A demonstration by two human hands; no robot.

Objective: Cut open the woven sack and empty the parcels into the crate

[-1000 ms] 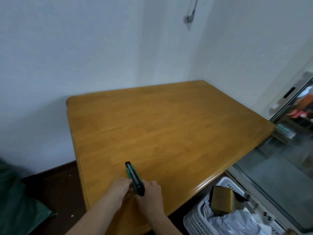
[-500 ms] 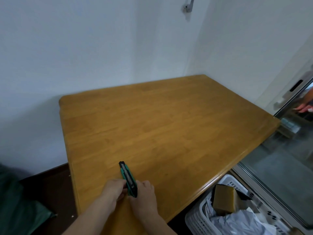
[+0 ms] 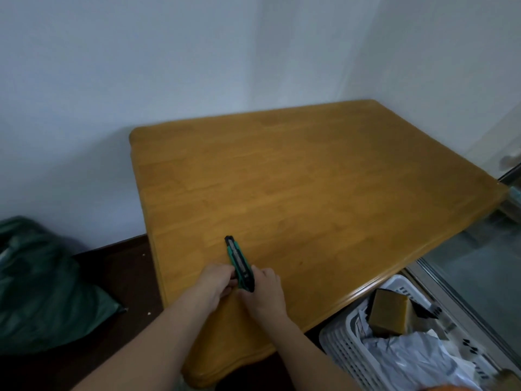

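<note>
Green utility knife (image 3: 239,263) pinched at its rear end between left hand (image 3: 216,282) and right hand (image 3: 263,290) over the table (image 3: 324,193), probably to work the blade slider. Sack (image 3: 42,292) left of table; crate (image 3: 363,354), parcels (image 3: 408,354) inside, right.

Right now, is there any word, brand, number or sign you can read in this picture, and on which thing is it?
None can be read.
Box cutter, held in both hands: marks along its slider, too blurred to read.
White crate: dark marks on its right rim, too small to read.
Brown parcel: no readable label.
</note>
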